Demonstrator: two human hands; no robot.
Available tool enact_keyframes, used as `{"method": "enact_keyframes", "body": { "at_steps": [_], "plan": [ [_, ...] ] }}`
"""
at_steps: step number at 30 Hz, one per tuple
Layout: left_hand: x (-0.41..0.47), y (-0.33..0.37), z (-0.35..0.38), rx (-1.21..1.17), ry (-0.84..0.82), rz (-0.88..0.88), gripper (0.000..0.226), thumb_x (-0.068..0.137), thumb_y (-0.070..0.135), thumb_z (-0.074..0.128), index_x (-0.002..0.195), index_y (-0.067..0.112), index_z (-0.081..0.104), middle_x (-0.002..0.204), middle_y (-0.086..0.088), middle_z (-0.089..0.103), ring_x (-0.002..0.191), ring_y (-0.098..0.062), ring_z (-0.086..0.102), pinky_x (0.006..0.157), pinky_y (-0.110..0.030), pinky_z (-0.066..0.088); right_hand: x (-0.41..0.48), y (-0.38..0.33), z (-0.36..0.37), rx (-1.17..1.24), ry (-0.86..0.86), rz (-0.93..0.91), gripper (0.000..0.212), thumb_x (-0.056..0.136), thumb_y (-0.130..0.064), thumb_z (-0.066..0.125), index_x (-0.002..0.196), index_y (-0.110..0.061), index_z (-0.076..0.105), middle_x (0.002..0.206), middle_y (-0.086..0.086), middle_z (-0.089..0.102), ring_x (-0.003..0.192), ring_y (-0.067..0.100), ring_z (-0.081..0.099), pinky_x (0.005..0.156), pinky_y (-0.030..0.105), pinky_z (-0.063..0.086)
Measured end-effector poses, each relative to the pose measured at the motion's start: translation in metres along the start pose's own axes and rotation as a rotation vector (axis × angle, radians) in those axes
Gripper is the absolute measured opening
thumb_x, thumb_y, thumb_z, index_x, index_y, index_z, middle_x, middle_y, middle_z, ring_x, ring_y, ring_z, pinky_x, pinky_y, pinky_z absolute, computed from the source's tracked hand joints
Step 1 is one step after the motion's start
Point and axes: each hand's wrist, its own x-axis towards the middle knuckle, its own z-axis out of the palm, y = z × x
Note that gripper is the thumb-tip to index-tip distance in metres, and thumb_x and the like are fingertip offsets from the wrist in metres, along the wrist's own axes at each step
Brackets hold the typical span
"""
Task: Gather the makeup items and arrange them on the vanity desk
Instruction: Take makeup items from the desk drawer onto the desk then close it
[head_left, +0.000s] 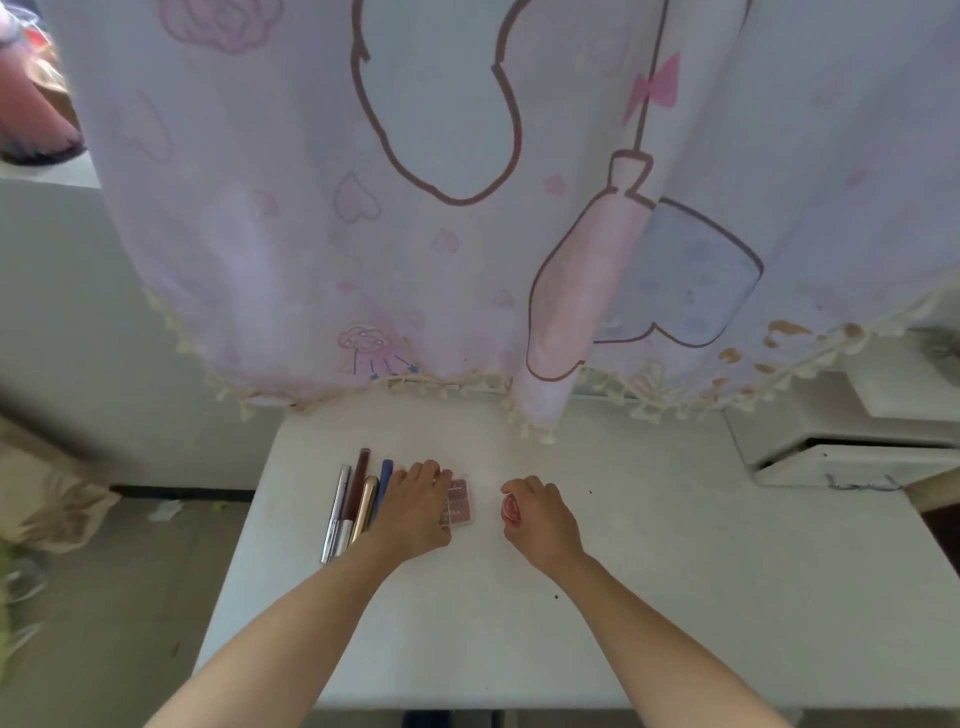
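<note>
- Makeup items sit on the far left part of the white counter (623, 597), ahead of two forearms that reach in from the near edge.
- Left hand (415, 512): its grip is curled on the pink palette (461, 503), fingers over the far edge and thumb by the near edge. The palette lies flat on the counter. My guess is that it is being squared up against the row beside it.
- The palette is a small flat rectangle in dusty pink, with pale lettering too small to read. Its left part is hidden under the hand.
- Right hand (543, 522): its grip is clenched round a small red piece (510, 508), of which only a rounded, ridged face shows. Whether it touches the counter, I cannot tell. It is held just right of the palette, likely the spot where it belongs.
- Left of the left hand lie a silver tube (335, 512), a brown pencil (358, 483), a gold tube (363, 509) and a blue pencil (384, 480). They are packed side by side and all point away from the person. Laid parallel like this they make a neat line, so the arranging looks well along.
- Beyond them a pale pink curtain (415, 208) with cartoon prints and a tasselled hem hangs down to the counter's back edge.
- At the far right stands a white drawer unit (852, 457).
</note>
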Motion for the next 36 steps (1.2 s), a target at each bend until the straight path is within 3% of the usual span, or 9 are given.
{"method": "enact_keyframes", "body": {
  "at_steps": [4,8,12,15,18,20,26,30,36],
  "plan": [
    [0.005,-0.006,0.004,0.025,-0.018,0.047,0.063,0.062,0.023,0.069,0.119,0.003,0.051,0.113,-0.014,0.054,0.105,-0.033,0.054,0.091,-0.039,0.040,0.013,-0.003,0.005,-0.020,-0.006,0.013,0.042,0.086,-0.012,0.048,0.128,-0.017,0.044,0.129,0.005,0.047,0.114,0.026,0.043,0.085,0.031,0.042],
    [0.010,-0.014,0.006,0.100,0.016,0.062,0.068,0.022,0.040,0.078,0.083,0.013,0.066,0.074,-0.001,0.061,0.062,-0.019,0.063,0.057,-0.030,0.052,0.022,-0.005,0.010,-0.047,-0.010,0.002,0.037,0.088,-0.015,0.047,0.125,-0.015,0.045,0.126,0.008,0.047,0.112,0.027,0.045,0.084,0.033,0.043],
    [0.010,-0.011,0.008,0.047,-0.085,0.057,0.064,0.069,0.028,0.064,0.126,0.005,0.044,0.117,-0.014,0.049,0.110,-0.031,0.048,0.097,-0.038,0.034,0.025,-0.002,0.016,-0.059,-0.010,-0.002,0.036,0.089,-0.017,0.046,0.124,-0.014,0.046,0.126,0.009,0.046,0.111,0.027,0.045,0.084,0.034,0.045],
    [0.012,-0.010,0.007,0.080,-0.076,0.046,0.072,0.075,0.034,0.061,0.135,0.006,0.031,0.130,-0.014,0.042,0.122,-0.030,0.039,0.105,-0.040,0.027,0.024,-0.001,0.018,-0.046,-0.007,-0.009,0.038,0.089,-0.019,0.048,0.127,-0.016,0.044,0.127,0.009,0.044,0.112,0.027,0.045,0.085,0.034,0.046],
    [0.007,-0.008,0.009,0.172,0.075,0.110,0.080,0.049,0.054,0.077,0.112,0.010,0.055,0.103,-0.008,0.063,0.094,-0.027,0.062,0.081,-0.041,0.051,0.017,0.003,0.016,0.006,0.015,0.001,0.046,0.088,-0.026,0.053,0.131,-0.019,0.040,0.133,0.008,0.037,0.118,0.027,0.042,0.089,0.033,0.046],
    [0.002,-0.001,0.016,0.190,0.190,0.138,0.075,0.040,0.058,0.078,0.098,0.016,0.054,0.087,0.000,0.068,0.078,-0.019,0.067,0.066,-0.032,0.055,0.006,0.012,0.014,0.061,0.070,0.035,0.050,0.088,-0.028,0.054,0.134,-0.019,0.037,0.138,0.007,0.033,0.124,0.025,0.039,0.092,0.033,0.045],
    [-0.021,0.052,0.025,0.072,0.397,0.132,0.048,0.069,0.045,0.039,0.102,0.016,0.057,0.094,-0.001,0.068,0.096,-0.017,0.044,0.073,-0.027,0.055,-0.058,0.072,0.010,0.232,0.360,0.081,0.039,0.089,-0.020,0.054,0.127,-0.012,0.049,0.134,0.008,0.043,0.124,0.022,0.043,0.089,0.031,0.045],
    [-0.047,0.115,0.027,0.023,0.404,0.156,0.046,0.075,0.041,0.037,0.103,0.016,0.063,0.098,0.000,0.069,0.092,-0.017,0.063,0.072,-0.027,0.055,-0.113,0.134,0.014,0.280,0.478,0.139,0.031,0.086,-0.013,0.058,0.116,-0.007,0.059,0.120,0.011,0.055,0.111,0.026,0.054,0.082,0.026,0.043],
    [-0.096,0.230,0.066,-0.141,0.393,0.312,0.035,0.074,0.031,0.044,0.101,0.016,0.060,0.091,0.000,0.069,0.088,-0.012,0.048,0.072,-0.023,0.045,-0.200,0.225,0.020,0.212,0.482,0.130,0.038,0.077,-0.032,0.043,0.091,-0.008,0.068,0.089,0.008,0.067,0.082,0.020,0.064,0.064,0.015,0.042]
  ]
}}
